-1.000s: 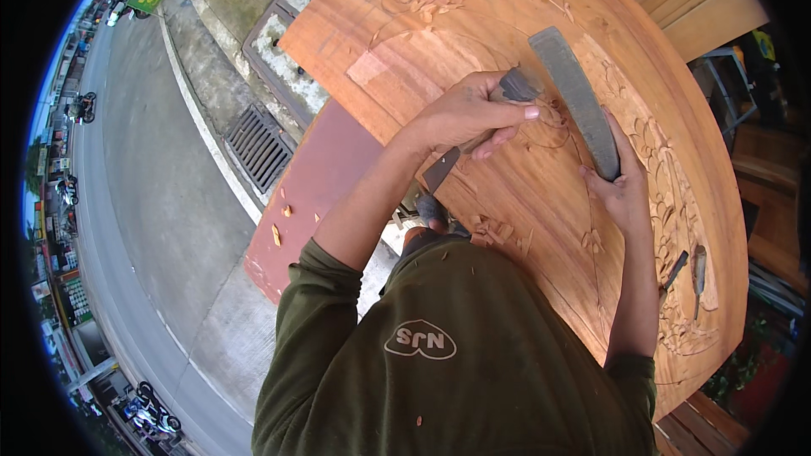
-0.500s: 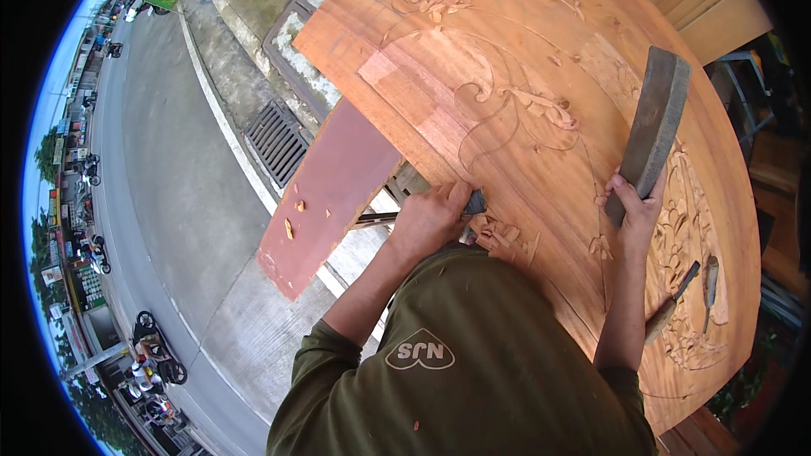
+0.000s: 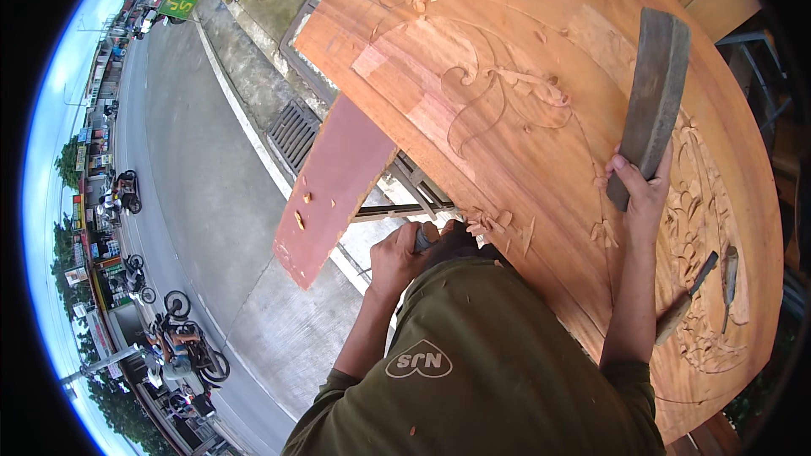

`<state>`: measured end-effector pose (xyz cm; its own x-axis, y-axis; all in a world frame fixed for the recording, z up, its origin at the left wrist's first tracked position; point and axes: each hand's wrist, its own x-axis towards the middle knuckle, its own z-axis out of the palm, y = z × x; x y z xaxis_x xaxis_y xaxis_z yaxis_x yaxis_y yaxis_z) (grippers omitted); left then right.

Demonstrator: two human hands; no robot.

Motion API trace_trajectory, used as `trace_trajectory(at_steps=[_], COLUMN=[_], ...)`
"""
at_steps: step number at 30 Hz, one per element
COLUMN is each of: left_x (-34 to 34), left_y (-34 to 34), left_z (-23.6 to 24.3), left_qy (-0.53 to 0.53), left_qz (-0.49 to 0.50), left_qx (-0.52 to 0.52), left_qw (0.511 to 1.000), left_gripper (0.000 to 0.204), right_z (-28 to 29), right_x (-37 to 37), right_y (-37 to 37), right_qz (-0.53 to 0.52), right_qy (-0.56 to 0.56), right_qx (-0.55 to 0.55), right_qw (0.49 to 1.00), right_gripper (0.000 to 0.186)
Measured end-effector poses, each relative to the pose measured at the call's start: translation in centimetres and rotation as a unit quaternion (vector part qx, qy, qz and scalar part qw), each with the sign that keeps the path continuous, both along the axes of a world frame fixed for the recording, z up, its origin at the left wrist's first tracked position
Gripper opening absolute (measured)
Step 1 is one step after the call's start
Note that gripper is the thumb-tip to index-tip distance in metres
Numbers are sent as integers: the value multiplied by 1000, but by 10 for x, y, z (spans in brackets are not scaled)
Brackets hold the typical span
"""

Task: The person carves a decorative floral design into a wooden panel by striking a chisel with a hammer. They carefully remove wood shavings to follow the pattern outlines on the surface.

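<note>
My left hand point(image 3: 394, 263), off the near edge of the wooden panel point(image 3: 541, 194), is closed around a tool handle point(image 3: 428, 236) with a brown rounded end and a grey band. Whatever is at the tool's other end is hidden. My right hand point(image 3: 644, 186) grips the lower end of a long, flat, slightly curved wooden club point(image 3: 656, 93), held upright above the panel. The panel carries pencilled scrolls and carved leaf shapes. Curled wood shavings point(image 3: 488, 221) lie at its near edge.
Two carving tools, a chisel point(image 3: 688, 297) and a slim gouge-like one point(image 3: 728, 287), rest on the panel's right. A reddish board point(image 3: 338, 194) with chips juts out to the left. Beyond are a drain grate point(image 3: 293, 135) and a road with motorcycles point(image 3: 193, 346).
My left hand has drawn back from the panel's edge, toward me and left, with the tool handle. The club in my right hand has shifted slightly upward in view.
</note>
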<state>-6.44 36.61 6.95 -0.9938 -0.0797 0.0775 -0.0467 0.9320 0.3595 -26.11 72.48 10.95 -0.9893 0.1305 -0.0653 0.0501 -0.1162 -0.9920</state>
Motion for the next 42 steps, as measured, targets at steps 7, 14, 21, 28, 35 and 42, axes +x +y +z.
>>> trace_trajectory(at_steps=[7, 14, 21, 28, 35, 42], left_x=[35, -41, -99, -104, -106, -118], left_y=[-37, -27, -22, -25, -31, -29], left_z=[-21, 57, 44, 17, 0, 14], left_qy=[-53, 207, 357, 299, 339, 353], left_qz=[176, 318, 250, 262, 229, 219], left_qx=[-8, 520, 674, 728, 704, 709], left_qw=[983, 766, 596, 559, 580, 571], left_gripper=[61, 50, 44, 49, 50, 42], right_z=[5, 5, 5, 32, 104, 157], right_x=[1, 2, -2, 9, 9, 1], right_y=[-4, -3, -9, -48, -164, -291], right_qz=[13, 14, 11, -23, 74, 235], right_qy=[4, 0, 8, 46, 195, 323], right_qx=[-9, -6, 21, 133, 168, 131], right_qw=[1000, 1000, 1000, 990, 963, 907], right_gripper=[76, 74, 68, 80, 77, 78])
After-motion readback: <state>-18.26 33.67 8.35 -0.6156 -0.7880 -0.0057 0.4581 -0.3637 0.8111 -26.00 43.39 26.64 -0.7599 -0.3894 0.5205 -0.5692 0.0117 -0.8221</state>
